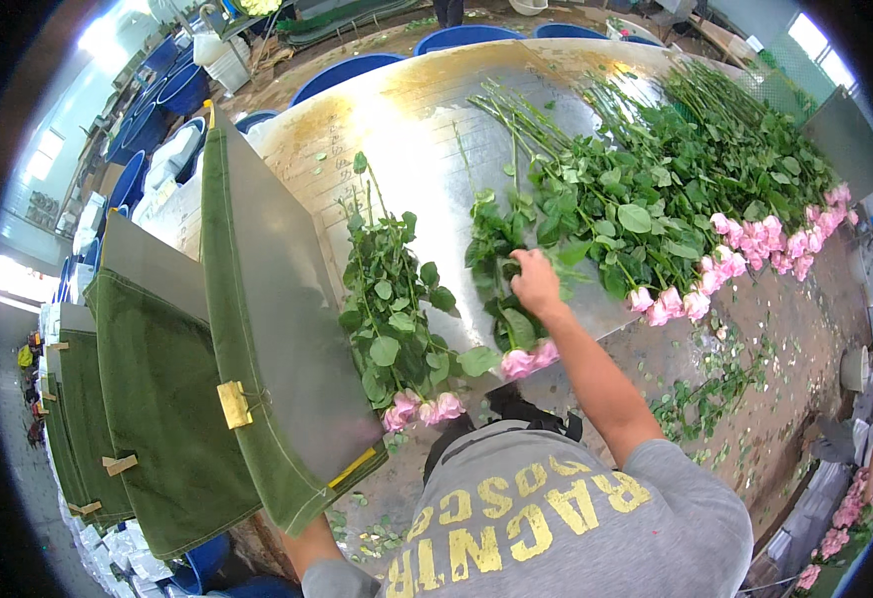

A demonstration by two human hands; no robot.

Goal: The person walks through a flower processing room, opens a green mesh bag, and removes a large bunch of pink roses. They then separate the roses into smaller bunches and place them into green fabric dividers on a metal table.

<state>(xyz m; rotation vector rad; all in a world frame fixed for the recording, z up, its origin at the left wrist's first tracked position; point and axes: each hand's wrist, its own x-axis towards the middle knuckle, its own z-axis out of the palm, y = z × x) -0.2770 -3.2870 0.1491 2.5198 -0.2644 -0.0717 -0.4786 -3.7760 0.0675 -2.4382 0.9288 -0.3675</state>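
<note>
My right hand [536, 283] reaches over the metal table and closes its fingers on the leafy stems of a few pink roses [519, 363], whose blooms point toward me. Left of it, a small separate bunch of pink roses [385, 299] lies with its blooms at the near table edge. To the right spreads a large pile of pink roses [646, 214], stems pointing away. My left forearm [312, 543] goes behind a panel covered with green cloth [247, 329], which hides the left hand.
More green cloth-covered panels [157, 399] stand in a row at the left. The metal table [407, 140] has blue tubs [342, 75] along its far side. Cut leaves [701, 399] litter the brown floor. Further pink roses [855, 498] stand at the lower right.
</note>
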